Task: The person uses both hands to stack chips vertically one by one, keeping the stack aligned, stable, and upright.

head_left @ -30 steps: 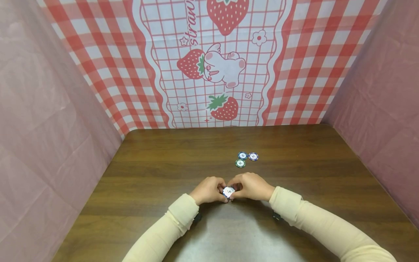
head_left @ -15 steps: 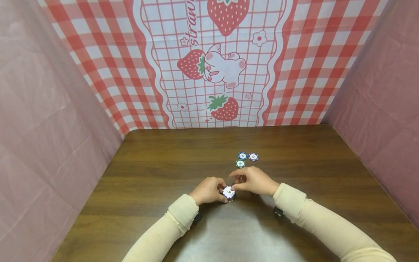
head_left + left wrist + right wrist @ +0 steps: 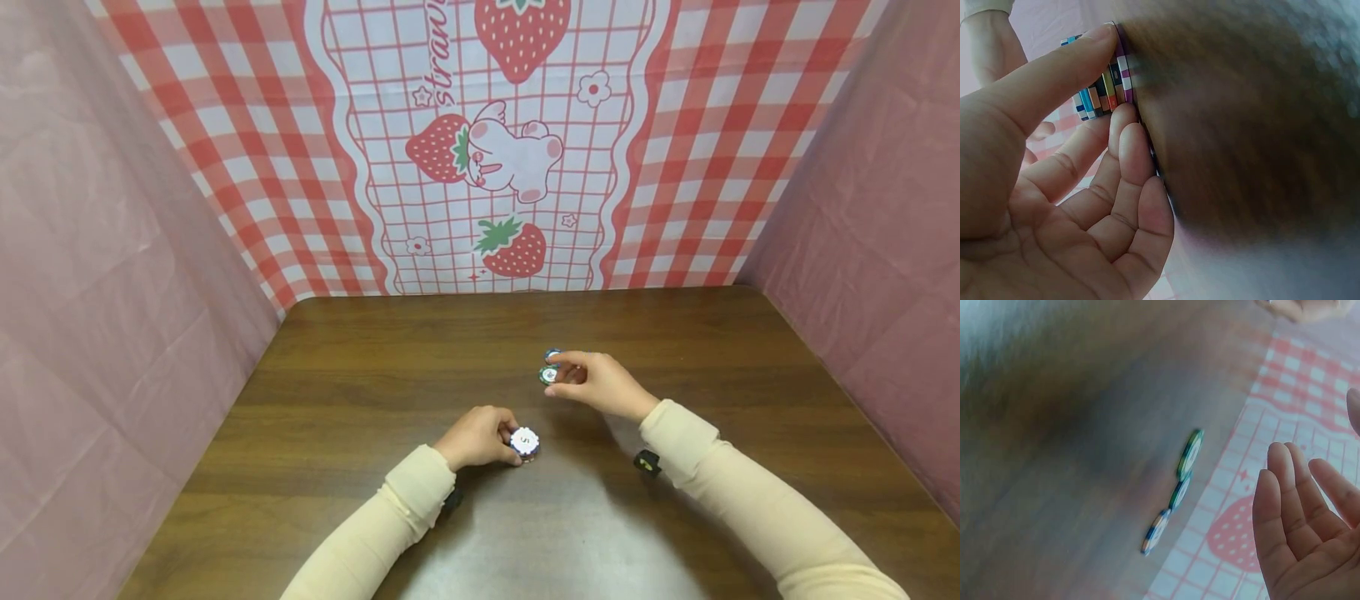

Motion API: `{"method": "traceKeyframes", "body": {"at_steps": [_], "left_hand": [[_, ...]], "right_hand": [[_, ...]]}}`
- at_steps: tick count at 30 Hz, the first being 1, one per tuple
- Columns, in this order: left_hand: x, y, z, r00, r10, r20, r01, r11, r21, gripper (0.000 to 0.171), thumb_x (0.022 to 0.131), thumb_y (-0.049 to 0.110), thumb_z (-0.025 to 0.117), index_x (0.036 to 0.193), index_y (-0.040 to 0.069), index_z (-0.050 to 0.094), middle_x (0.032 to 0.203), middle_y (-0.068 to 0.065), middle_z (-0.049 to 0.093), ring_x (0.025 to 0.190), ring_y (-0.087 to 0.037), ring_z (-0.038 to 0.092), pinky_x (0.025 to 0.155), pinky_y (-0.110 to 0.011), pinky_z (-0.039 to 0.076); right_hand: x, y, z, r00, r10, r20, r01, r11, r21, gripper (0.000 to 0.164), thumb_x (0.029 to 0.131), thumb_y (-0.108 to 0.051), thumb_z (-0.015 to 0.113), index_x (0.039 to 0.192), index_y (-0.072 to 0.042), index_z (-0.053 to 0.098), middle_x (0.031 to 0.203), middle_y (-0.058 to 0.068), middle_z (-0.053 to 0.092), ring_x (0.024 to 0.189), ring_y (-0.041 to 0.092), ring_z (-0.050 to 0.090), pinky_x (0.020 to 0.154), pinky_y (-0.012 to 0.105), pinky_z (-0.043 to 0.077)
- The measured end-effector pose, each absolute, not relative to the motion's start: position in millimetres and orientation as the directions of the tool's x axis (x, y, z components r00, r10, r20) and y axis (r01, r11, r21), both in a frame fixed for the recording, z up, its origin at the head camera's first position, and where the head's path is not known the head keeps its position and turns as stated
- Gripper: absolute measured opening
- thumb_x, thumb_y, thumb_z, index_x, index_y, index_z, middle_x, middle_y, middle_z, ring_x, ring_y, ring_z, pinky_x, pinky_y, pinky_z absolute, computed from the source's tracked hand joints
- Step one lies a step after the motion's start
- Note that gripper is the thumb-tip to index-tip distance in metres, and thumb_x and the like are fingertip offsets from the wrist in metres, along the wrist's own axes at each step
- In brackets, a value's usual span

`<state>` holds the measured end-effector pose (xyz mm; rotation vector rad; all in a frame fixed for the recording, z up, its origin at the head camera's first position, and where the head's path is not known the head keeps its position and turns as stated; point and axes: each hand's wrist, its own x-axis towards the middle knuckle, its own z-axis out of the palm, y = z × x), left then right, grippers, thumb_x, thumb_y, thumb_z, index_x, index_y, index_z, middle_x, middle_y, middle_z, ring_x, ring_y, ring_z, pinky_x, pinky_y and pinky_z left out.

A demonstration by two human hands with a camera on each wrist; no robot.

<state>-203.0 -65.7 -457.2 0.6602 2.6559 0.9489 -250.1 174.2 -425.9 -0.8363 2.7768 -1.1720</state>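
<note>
My left hand point(image 3: 480, 437) pinches the side of a short stack of poker chips point(image 3: 524, 442) standing on the table; its top chip is white. In the left wrist view, the thumb and fingers hold the colored edges of the stack point(image 3: 1100, 94). Over the loose chips hovers my right hand point(image 3: 603, 383), fingers extended and holding nothing. Beneath its fingertips lie a green poker chip point(image 3: 548, 375) and a blue poker chip point(image 3: 552, 355). The hand hides a third chip in the head view, but the right wrist view shows this purple-edged poker chip point(image 3: 1157, 531) beside the others.
The brown wooden table point(image 3: 360, 383) has a red checked cloth point(image 3: 675, 208) with strawberries hanging along its back edge. Pink cloths point(image 3: 862, 250) stand on both sides.
My right hand has let go of the stack and moved up and right to the loose chips. The left hand has stayed at the stack.
</note>
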Motion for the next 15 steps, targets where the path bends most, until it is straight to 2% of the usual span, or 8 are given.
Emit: {"method": "traceKeyframes", "body": {"at_steps": [7, 15], "left_hand": [[-203, -66, -459, -0.866, 0.497, -0.063, 0.344, 0.681, 0.646, 0.032, 0.066, 0.014, 0.089, 0.09, 0.009, 0.069, 0.077, 0.002, 0.068, 0.068, -0.003, 0.055, 0.067, -0.02, 0.045], [-204, -66, -460, -0.866, 0.497, -0.058, 0.346, 0.679, 0.647, 0.032, 0.065, 0.013, 0.089, 0.089, 0.009, 0.068, 0.077, 0.001, 0.069, 0.069, -0.003, 0.055, 0.068, -0.02, 0.045]], "right_hand": [[-267, 186, -428, -0.891, -0.41, 0.198, -0.427, 0.602, -0.675, 0.049, 0.082, -0.025, 0.079, 0.124, -0.004, 0.064, 0.09, 0.005, 0.07, 0.074, 0.019, 0.062, 0.061, 0.025, 0.047], [-285, 202, -435, -0.921, -0.363, 0.14, -0.36, 0.658, -0.661, 0.057, 0.083, -0.032, 0.077, 0.13, -0.003, 0.06, 0.092, 0.007, 0.071, 0.08, 0.017, 0.065, 0.07, 0.032, 0.051]]}}
